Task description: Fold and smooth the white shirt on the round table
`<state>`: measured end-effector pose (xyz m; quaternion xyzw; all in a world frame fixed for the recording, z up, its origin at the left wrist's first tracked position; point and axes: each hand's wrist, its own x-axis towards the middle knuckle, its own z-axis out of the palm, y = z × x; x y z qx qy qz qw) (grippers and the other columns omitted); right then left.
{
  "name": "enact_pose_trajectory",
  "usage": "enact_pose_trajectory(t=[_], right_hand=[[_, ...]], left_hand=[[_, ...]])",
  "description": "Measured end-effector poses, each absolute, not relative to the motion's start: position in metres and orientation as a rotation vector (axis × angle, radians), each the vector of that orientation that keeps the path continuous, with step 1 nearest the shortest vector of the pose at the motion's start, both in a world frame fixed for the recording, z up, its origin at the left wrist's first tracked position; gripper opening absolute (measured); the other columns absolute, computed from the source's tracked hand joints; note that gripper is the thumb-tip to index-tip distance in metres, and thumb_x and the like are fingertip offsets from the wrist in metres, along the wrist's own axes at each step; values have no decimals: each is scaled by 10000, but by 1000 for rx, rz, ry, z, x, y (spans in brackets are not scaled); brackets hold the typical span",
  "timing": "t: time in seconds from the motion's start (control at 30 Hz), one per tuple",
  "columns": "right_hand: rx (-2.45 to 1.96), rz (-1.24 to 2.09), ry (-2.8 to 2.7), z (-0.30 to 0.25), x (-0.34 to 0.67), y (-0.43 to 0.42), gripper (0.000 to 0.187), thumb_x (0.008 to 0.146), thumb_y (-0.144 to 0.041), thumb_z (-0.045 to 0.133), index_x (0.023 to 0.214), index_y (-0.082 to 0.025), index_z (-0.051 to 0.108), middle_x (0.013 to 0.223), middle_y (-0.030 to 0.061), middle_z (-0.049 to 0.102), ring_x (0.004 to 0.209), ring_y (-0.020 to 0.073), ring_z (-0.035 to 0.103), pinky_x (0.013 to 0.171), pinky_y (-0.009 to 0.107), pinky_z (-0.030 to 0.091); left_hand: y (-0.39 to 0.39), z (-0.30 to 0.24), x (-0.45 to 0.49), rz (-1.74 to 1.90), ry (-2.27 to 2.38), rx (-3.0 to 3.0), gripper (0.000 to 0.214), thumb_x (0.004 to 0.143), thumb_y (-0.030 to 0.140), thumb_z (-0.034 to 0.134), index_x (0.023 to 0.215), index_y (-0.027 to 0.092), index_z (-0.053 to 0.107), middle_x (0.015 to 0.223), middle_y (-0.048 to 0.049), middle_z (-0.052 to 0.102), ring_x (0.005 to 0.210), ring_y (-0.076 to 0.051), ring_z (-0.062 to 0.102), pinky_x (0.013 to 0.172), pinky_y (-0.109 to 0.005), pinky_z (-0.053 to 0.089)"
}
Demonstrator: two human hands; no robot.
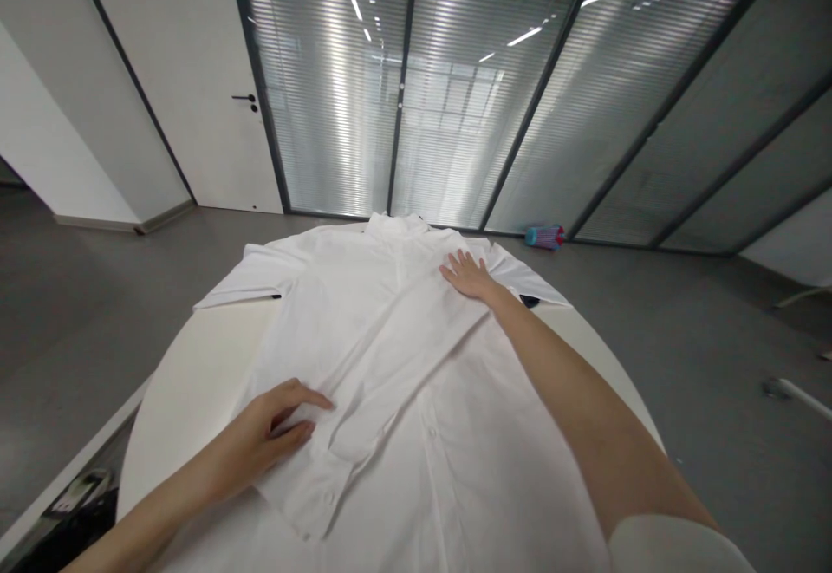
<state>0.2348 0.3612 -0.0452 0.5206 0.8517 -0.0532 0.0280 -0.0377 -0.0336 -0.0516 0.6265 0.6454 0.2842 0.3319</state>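
A white button-up shirt (500,434) lies front side up, its collar (396,224) at the far end. One long sleeve (396,356) crosses the front diagonally, with its buttoned cuff (318,491) at the lower left. My right hand (466,276) rests flat near the shoulder at the top of that sleeve, fingers spread. Beside the cuff, my left hand (282,426) touches the fabric, thumb and index finger apart and nothing gripped between them. White sleeve-like cloth (237,283) sticks out to the left, and similar cloth (529,278) to the right.
A white round-edged table (182,382) carries the shirt. Small dark objects (529,301) peek from under the cloth. A blue and pink item (544,237) lies on the floor by the glass wall. At the lower left are dark things (78,512); a white door (195,79) stands behind.
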Motion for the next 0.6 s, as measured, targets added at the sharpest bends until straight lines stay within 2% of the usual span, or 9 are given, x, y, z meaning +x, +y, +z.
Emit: enact_pose_trajectory(t=[0.07,0.13,0.2,0.27,0.33,0.4,0.5,0.6], right_hand=[[1549,-182,2707,-45,228,349,865,974,-718,84,1647,-175,115,1709,80,-40,1568,302,-43,1254,559,9],[1414,-225,2783,-46,221,331,875,974,-718,74,1647,-159,87,1705,88,-63,1565,299,-66,1256,552,0],[1202,-252,2873,-48,215,310,880,977,-715,68,1646,-143,82,1702,109,-56,1565,296,-60,1257,553,-1],[927,-260,2978,-49,211,288,886,981,-720,87,1643,-131,89,1699,129,-33,1568,295,-40,1260,548,5],[663,-283,3053,-49,208,269,903,981,-733,123,1641,-117,94,1696,146,-13,1569,296,-27,1263,541,16],[498,-312,3074,-49,206,258,919,978,-746,155,1640,-111,97,1694,157,2,1570,296,-26,1263,540,22],[447,-310,3066,-50,206,260,913,977,-751,175,1641,-128,113,1694,160,20,1571,291,-10,1261,544,25],[550,-283,3067,-53,207,279,875,987,-732,173,1643,-156,124,1697,147,38,1572,280,13,1262,537,22]], left_hand=[[-37,-50,-39,723,1721,1711,312,932,424,544,1117,264,737,992,-51,678,808,-188,660,716,-271,549],[-40,-47,-38,729,1811,1851,306,950,414,539,1137,266,731,999,-58,673,787,-187,664,701,-281,555],[-40,-43,-32,767,1970,2061,275,950,395,565,1141,284,729,1064,-70,674,901,-225,674,795,-342,567],[-38,-40,-21,786,2032,2309,259,951,368,586,1163,301,718,1196,-75,665,1109,-277,636,935,-423,543],[-35,-39,-7,724,1921,2529,334,969,376,579,1285,305,659,1369,-72,611,1311,-305,531,1051,-474,491],[-33,-42,5,604,1755,2689,492,984,431,563,1455,295,523,1533,-73,492,1451,-318,391,1139,-509,418],[-34,-50,16,442,1658,2797,640,1000,468,523,1583,288,331,1656,-72,309,1533,-337,239,1204,-559,311],[-37,-56,17,389,1657,2795,689,1000,456,509,1615,282,251,1686,-72,222,1555,-359,153,1232,-596,213]])
